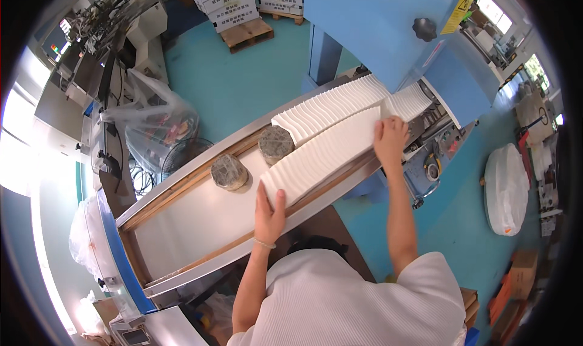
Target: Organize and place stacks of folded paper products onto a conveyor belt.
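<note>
A long row of thin white paper stacks (325, 157), standing on edge and leaning, lies along the near side of a metal-edged conveyor trough (182, 243). My left hand (269, 215) braces the row's left end, fingers against its end face and thumb along the near side. At the far right end my right hand (390, 140) curls its fingers over the row, so both hands hold it between them. A second white row (331, 109) runs beside it on the far side. Two round, tape-wrapped weights (229, 173) stand left of the rows, one touching the second row's end.
A large blue machine (370, 30) rises over the trough's right end, with more white stacks (413, 102) beneath it. Clear plastic bags (161, 106) and a black fan (185, 154) are beyond the left side. White cartons on a wooden pallet (246, 35) stand behind.
</note>
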`<move>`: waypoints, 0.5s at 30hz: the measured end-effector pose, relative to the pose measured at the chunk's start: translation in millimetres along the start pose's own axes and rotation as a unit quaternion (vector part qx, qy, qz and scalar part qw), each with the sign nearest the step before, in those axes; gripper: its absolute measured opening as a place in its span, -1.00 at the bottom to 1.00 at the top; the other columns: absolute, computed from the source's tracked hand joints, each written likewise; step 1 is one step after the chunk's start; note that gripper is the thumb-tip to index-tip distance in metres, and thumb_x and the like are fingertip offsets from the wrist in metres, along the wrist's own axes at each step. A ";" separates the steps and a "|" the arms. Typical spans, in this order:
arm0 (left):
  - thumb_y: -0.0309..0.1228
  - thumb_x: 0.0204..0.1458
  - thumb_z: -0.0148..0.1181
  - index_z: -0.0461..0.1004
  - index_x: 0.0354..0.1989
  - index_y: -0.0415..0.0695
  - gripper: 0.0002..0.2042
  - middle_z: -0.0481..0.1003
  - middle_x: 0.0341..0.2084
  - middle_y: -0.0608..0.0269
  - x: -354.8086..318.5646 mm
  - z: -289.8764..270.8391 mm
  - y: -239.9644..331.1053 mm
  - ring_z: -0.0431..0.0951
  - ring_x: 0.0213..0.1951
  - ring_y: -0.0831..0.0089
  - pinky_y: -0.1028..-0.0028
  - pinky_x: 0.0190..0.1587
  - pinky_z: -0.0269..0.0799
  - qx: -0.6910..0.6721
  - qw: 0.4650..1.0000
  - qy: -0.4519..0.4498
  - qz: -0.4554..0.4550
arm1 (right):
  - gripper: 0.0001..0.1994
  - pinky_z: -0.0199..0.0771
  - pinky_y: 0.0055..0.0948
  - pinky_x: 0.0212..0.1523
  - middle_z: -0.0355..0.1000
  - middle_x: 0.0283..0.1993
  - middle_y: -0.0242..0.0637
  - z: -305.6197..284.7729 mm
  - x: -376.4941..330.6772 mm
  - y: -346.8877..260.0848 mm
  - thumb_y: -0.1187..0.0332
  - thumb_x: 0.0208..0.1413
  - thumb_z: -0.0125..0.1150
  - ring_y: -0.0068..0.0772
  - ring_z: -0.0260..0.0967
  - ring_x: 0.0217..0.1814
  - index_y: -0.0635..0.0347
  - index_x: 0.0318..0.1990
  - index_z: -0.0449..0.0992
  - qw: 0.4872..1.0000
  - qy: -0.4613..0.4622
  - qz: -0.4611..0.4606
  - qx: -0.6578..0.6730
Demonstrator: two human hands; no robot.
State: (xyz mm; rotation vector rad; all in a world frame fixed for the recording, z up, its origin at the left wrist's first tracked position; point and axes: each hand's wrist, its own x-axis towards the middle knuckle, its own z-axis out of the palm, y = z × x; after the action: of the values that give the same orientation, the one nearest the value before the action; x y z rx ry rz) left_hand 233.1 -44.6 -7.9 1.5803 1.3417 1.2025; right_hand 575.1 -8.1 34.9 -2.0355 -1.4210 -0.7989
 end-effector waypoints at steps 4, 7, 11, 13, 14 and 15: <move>-0.21 0.23 0.10 0.30 0.14 -0.22 -0.58 0.51 -0.27 0.18 1.0 -78.9 6.6 0.51 -0.43 0.51 0.51 -0.45 0.47 -0.098 0.977 -0.027 -0.190 | -0.62 0.37 -0.24 -0.18 0.46 -0.16 -0.11 -36.6 -11.3 -36.6 0.05 0.19 0.15 -0.19 0.41 -0.12 0.28 -0.29 0.47 0.824 -0.388 0.178 0.372; -0.20 0.23 0.09 0.33 0.14 -0.16 -0.60 0.49 -0.25 0.25 1.0 -158.5 10.5 0.52 -0.36 0.54 0.55 -0.43 0.48 -0.139 0.945 -0.045 -0.293 | -0.45 0.41 -0.32 -0.07 0.46 -0.02 -0.07 -33.7 -25.5 -57.4 -0.06 0.09 0.25 -0.27 0.45 -0.04 0.30 -0.04 0.42 0.781 -0.430 0.211 0.401; -0.16 0.20 0.14 0.35 0.12 -0.23 -0.55 0.49 -0.17 0.24 -4.3 -209.7 -11.1 0.49 -0.19 0.52 0.52 -0.24 0.46 -0.101 0.944 -0.040 -0.313 | -0.21 0.33 -0.26 0.16 0.40 0.08 0.09 -52.3 -51.0 -158.8 -0.10 -0.03 0.34 -0.05 0.39 0.13 0.35 0.18 0.24 0.739 -0.455 0.110 0.484; -0.16 0.17 0.18 0.36 0.11 -0.27 -0.53 0.49 -0.13 0.21 -5.3 -209.8 -15.2 0.44 -0.13 0.52 0.53 -0.14 0.40 -0.043 0.967 -0.004 -0.250 | -0.14 0.31 -0.24 0.18 0.38 0.09 0.16 -66.6 -70.8 -200.9 -0.09 -0.04 0.35 0.02 0.37 0.15 0.45 0.20 0.17 0.718 -0.476 0.085 0.500; -0.16 0.17 0.18 0.36 0.11 -0.27 -0.53 0.49 -0.13 0.21 -6.9 -221.7 -15.8 0.44 -0.13 0.52 0.53 -0.14 0.40 -0.043 0.968 0.003 -0.249 | -0.10 0.31 -0.24 0.19 0.38 0.09 0.18 -71.2 -77.9 -215.1 -0.09 -0.06 0.36 0.03 0.37 0.16 0.50 0.21 0.13 0.723 -0.501 0.096 0.466; -0.17 0.17 0.19 0.36 0.11 -0.27 -0.53 0.49 -0.12 0.21 -11.4 -239.3 -19.7 0.45 -0.11 0.51 0.52 -0.11 0.40 -0.061 0.957 0.044 -0.279 | -0.06 0.30 -0.25 0.19 0.38 0.09 0.18 -82.4 -77.4 -230.2 -0.08 -0.07 0.38 0.02 0.36 0.18 0.57 0.21 0.09 0.705 -0.500 0.103 0.493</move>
State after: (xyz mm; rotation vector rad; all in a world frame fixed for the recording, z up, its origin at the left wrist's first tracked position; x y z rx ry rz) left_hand -1.2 -61.7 42.9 0.9687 1.5970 0.9817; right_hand 322.0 -44.6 55.4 -1.5808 -1.4952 1.1923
